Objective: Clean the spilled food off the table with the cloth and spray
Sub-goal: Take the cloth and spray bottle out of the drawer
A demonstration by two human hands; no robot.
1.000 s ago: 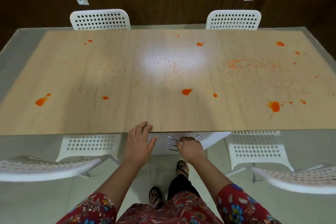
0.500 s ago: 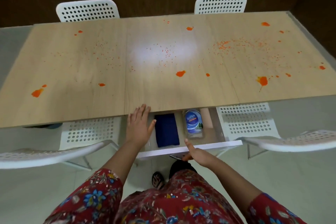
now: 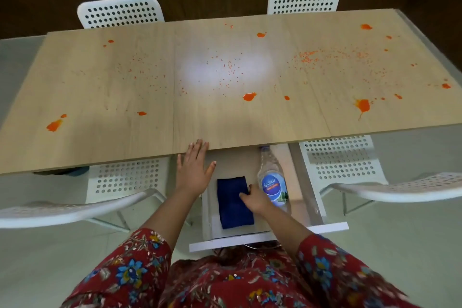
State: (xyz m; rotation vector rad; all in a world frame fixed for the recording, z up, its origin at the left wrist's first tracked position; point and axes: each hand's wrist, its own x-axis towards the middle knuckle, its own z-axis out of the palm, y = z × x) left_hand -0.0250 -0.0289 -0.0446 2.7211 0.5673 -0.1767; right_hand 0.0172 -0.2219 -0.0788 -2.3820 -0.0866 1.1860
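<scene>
Touches right edge of folded dark-blue cloth (image 3: 232, 207), long axis fore-aft, with right hand (image 3: 253, 199), grip unclear; holds left hand (image 3: 193, 170) spread wide at worktop (image 3: 125, 107) edge

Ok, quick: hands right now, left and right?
Left hand: open, fingers straight, tips at the table edge.
Right hand: on the blue cloth in the drawer; grip cannot be told.
</scene>
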